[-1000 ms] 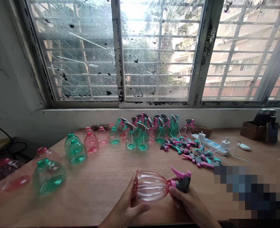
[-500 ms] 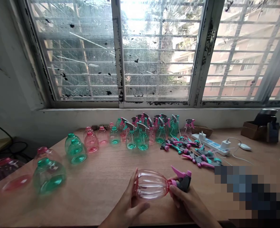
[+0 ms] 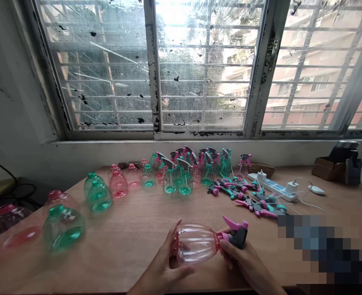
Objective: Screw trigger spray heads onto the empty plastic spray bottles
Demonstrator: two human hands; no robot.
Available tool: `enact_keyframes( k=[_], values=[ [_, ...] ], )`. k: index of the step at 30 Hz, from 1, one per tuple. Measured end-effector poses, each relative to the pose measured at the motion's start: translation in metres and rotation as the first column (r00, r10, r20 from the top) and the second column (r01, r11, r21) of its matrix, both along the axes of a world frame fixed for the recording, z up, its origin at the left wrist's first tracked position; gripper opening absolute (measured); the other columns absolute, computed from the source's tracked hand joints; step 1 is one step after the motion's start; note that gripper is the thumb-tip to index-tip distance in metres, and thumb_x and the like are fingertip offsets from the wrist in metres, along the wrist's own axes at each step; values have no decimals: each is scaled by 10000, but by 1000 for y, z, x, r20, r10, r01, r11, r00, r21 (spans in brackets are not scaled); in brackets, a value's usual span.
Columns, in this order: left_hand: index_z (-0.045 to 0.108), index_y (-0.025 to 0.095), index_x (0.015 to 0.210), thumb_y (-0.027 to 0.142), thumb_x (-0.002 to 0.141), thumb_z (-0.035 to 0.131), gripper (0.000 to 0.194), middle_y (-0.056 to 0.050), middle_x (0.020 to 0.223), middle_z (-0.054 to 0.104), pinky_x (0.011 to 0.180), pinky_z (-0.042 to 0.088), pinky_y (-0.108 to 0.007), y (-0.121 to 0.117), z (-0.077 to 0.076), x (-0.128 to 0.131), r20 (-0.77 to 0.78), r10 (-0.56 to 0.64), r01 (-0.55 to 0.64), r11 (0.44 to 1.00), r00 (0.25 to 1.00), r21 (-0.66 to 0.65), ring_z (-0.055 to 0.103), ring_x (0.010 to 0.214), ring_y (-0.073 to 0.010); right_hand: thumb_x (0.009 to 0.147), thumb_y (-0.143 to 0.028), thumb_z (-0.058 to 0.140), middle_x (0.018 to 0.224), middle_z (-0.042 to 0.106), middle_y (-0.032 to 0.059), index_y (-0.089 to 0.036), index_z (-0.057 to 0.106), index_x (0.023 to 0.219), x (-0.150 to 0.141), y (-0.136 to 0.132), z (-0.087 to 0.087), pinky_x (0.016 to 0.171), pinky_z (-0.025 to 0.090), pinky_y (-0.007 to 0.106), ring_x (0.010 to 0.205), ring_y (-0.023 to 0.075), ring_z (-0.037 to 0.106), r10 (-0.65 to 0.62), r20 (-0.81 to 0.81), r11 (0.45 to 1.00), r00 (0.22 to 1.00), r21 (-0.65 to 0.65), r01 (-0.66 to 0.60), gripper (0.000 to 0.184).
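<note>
Low over the table, my hands hold a clear pink plastic bottle (image 3: 196,243) lying on its side. My left hand (image 3: 165,262) cups the bottle's base end, with the fingers wrapped around it. My right hand (image 3: 242,258) grips the neck end, where a pink and grey trigger sprayer head (image 3: 238,234) sits on the pink collar. Further back stand several finished green and pink spray bottles (image 3: 184,178). Loose sprayer heads (image 3: 245,197) lie in a heap to their right, and bare green and pink bottles (image 3: 96,192) stand to the left.
The wooden table (image 3: 144,217) runs along a wall beneath a barred window (image 3: 153,65). A white power strip (image 3: 271,186) with plugged-in cords and a cardboard box (image 3: 325,168) sit at the right. A pixelated patch (image 3: 322,250) hides the lower right.
The pink bottle has turned slightly in my hands, and my left fingers have shifted a little on it. The other objects on the table have not moved.
</note>
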State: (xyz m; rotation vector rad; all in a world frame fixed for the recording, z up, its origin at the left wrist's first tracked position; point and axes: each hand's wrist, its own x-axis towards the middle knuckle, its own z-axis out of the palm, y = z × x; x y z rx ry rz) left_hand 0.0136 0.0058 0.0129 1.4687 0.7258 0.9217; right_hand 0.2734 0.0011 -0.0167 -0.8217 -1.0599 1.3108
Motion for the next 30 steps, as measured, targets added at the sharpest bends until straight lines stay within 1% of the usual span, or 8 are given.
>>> enact_keyframes(
  k=[2, 7, 11, 14, 17, 21, 26, 30],
  values=[
    [40, 315, 1635, 428, 754, 887, 1228, -82, 1184, 667, 1000, 472, -408, 2, -6, -1, -8, 10, -10, 1000, 1000, 24, 632, 1090, -275, 837, -459, 824, 648, 650, -31, -193, 659, 1010, 0, 0, 0, 440, 389, 220, 479, 100, 494, 4, 5, 1000, 1000, -1, -4, 358],
    [-62, 305, 1633, 450, 731, 902, 1328, -145, 1523, 502, 1136, 385, -433, -1, -3, -2, 42, -41, 43, 998, 998, -47, 529, 1334, -333, 829, -469, 826, 637, 638, -28, -187, 677, 978, 0, 3, -2, 439, 394, 223, 485, 104, 485, -16, 4, 1000, 1000, -8, 16, 352],
    [29, 229, 1645, 592, 765, 822, 1239, -161, 1590, 442, 1187, 326, -422, -5, 8, -2, 35, -36, 39, 995, 999, -88, 431, 1430, -349, 851, -464, 804, 628, 622, -22, -178, 694, 917, 1, 5, -8, 446, 386, 228, 481, 104, 481, -5, 42, 1000, 999, 13, 4, 314],
    [107, 218, 1640, 583, 761, 828, 1194, -155, 1465, 545, 1122, 382, -416, -5, 8, -2, -23, -20, 18, 996, 1000, -87, 519, 1311, -333, 870, -467, 784, 597, 598, -26, -173, 695, 866, 3, 7, -11, 452, 380, 229, 482, 106, 478, -12, 66, 1000, 998, 26, 10, 307],
    [143, 283, 1630, 514, 739, 869, 1173, -97, 1273, 617, 956, 470, -369, -2, -4, -1, -10, 18, -19, 998, 1000, -52, 598, 1072, -258, 861, -468, 792, 583, 590, -33, -176, 692, 888, 2, 6, -11, 443, 373, 225, 475, 104, 467, -30, 58, 999, 998, 22, 29, 310],
    [120, 383, 1620, 425, 739, 889, 1170, -60, 1250, 616, 813, 481, -306, 2, -17, 0, 56, 13, -14, 1000, 998, 15, 577, 833, -154, 839, -475, 811, 624, 621, -31, -194, 670, 968, 0, 5, -6, 429, 382, 217, 476, 102, 468, -45, 16, 999, 999, 6, 45, 341],
    [-37, 341, 1631, 419, 764, 876, 1261, -96, 1417, 553, 1018, 445, -377, -1, -6, 0, 21, -44, 44, 999, 999, -8, 594, 1107, -253, 820, -497, 822, 604, 608, -29, -184, 669, 923, -1, 5, -5, 421, 374, 217, 473, 103, 468, -64, 12, 998, 998, -7, 64, 363],
    [-3, 219, 1645, 516, 764, 847, 1259, -145, 1471, 526, 1136, 372, -405, -2, -2, -1, -13, -45, 44, 996, 999, -75, 488, 1325, -328, 813, -501, 827, 597, 603, -25, -179, 671, 885, -1, 6, -8, 425, 376, 223, 480, 107, 467, -71, 8, 997, 997, -9, 71, 365]
  ],
)
